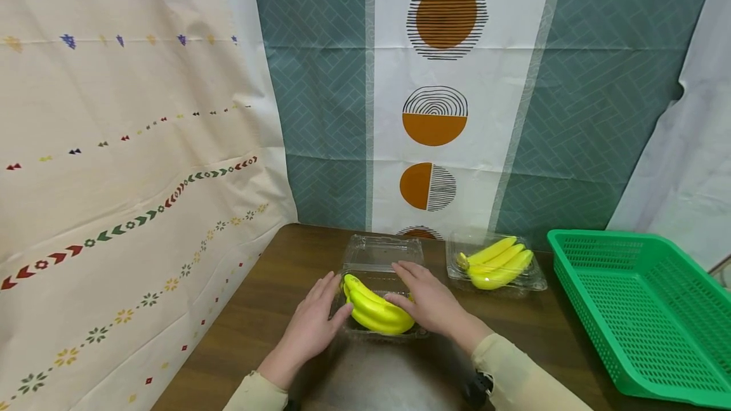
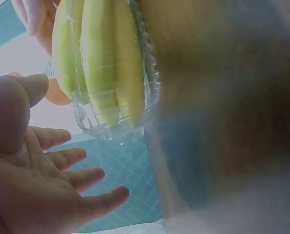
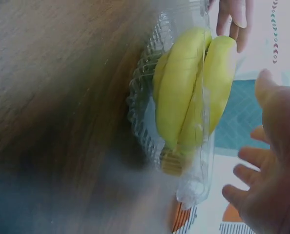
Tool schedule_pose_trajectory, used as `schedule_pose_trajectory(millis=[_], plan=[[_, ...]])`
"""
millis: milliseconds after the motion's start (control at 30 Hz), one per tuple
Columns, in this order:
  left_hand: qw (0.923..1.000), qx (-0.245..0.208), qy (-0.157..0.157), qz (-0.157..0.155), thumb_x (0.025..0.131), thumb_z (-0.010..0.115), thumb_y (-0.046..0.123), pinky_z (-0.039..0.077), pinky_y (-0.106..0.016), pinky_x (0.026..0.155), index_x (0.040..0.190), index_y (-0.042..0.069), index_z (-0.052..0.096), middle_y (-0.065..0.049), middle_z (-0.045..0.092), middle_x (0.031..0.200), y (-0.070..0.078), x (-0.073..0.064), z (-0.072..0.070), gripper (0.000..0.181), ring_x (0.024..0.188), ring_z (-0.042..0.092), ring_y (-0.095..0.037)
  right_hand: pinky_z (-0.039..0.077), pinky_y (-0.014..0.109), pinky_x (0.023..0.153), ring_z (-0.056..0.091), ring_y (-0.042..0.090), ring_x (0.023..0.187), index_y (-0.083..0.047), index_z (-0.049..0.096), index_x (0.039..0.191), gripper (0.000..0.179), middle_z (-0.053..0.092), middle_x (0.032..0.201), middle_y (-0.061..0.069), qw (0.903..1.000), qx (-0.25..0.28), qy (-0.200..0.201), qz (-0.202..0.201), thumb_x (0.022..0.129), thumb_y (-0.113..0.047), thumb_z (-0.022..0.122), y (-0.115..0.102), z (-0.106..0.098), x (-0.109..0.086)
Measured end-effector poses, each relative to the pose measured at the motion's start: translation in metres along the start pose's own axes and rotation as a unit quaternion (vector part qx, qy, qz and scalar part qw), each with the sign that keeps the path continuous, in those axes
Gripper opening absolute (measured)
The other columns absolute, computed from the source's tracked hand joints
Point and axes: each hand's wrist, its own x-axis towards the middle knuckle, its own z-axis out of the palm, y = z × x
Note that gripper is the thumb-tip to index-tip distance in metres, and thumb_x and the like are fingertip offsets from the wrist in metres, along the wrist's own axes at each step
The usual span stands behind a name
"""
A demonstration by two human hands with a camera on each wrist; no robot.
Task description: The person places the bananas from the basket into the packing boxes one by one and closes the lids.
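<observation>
A bunch of yellow bananas (image 1: 377,311) lies in a clear plastic clamshell box (image 1: 419,333), whose lid (image 1: 384,252) is tipped back toward the wall. My left hand (image 1: 313,325) is at the box's left side with fingers extended. On the other side, my right hand (image 1: 429,300) reaches over the right end of the bananas, thumb close to them. In the left wrist view the left hand (image 2: 52,170) has its fingers spread and nothing in its palm. The right wrist view shows the right hand (image 3: 277,161) likewise spread beside the box (image 3: 145,117).
A second clear box (image 1: 533,281) holding bananas (image 1: 497,264) stands at the back right. Farther right is a green plastic basket (image 1: 588,316) on the brown wooden table (image 1: 251,316). Patterned cloths (image 1: 325,113) hang behind and along the left.
</observation>
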Motion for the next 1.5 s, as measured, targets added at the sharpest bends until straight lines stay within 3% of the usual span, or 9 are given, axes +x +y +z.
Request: schedule_pose_trajectory(millis=[167,500,867,1167,1500], plan=[[1.0000,-0.001,0.004,-0.001,0.111,0.069,0.040,0.035,-0.076,0.119,0.166,0.003,0.047,-0.020,0.039,0.174,-0.001,0.013,0.000,0.070,0.159,0.037,-0.046,0.036,0.063,0.125,0.034,0.044,0.161,-0.006,0.044,0.169,0.077,0.038,0.174,0.020,0.9992,0.002,0.020,0.035,0.110,-0.050,0.067,0.004,0.001,-0.002],[0.9996,-0.010,0.003,-0.025,0.112,0.068,0.039,0.037,-0.072,0.120,0.166,0.001,0.047,-0.022,0.039,0.174,-0.004,0.041,0.004,0.069,0.157,0.041,-0.046,0.035,0.068,0.123,0.030,0.048,0.162,-0.003,0.036,0.172,0.084,0.028,0.177,0.026,0.9952,0.030,0.007,0.092,0.111,-0.054,0.062,0.010,0.006,-0.004],[0.9989,-0.018,-0.009,-0.042,0.113,0.065,0.042,0.035,-0.069,0.123,0.167,0.002,0.045,-0.023,0.035,0.175,-0.005,0.054,0.007,0.070,0.159,0.038,-0.046,0.031,0.067,0.126,0.024,0.047,0.164,-0.002,0.029,0.174,0.085,0.020,0.180,0.026,0.9933,0.038,-0.004,0.109,0.113,-0.056,0.057,0.023,0.008,0.000],[0.9985,-0.015,-0.017,-0.051,0.114,0.062,0.044,0.035,-0.069,0.123,0.167,0.002,0.045,-0.025,0.036,0.174,-0.007,0.064,0.010,0.070,0.159,0.037,-0.046,0.030,0.070,0.125,0.028,0.051,0.162,-0.001,0.028,0.174,0.089,0.022,0.179,0.029,0.9887,0.056,-0.011,0.139,0.112,-0.059,0.056,0.033,0.013,0.004],[0.9975,-0.029,-0.026,-0.059,0.115,0.060,0.045,0.036,-0.067,0.123,0.167,0.000,0.044,-0.026,0.040,0.172,-0.007,0.072,0.014,0.071,0.157,0.039,-0.047,0.031,0.070,0.125,0.030,0.051,0.161,0.000,0.027,0.174,0.089,0.025,0.177,0.029,0.9872,0.064,-0.017,0.145,0.113,-0.060,0.053,0.039,0.016,0.008]])
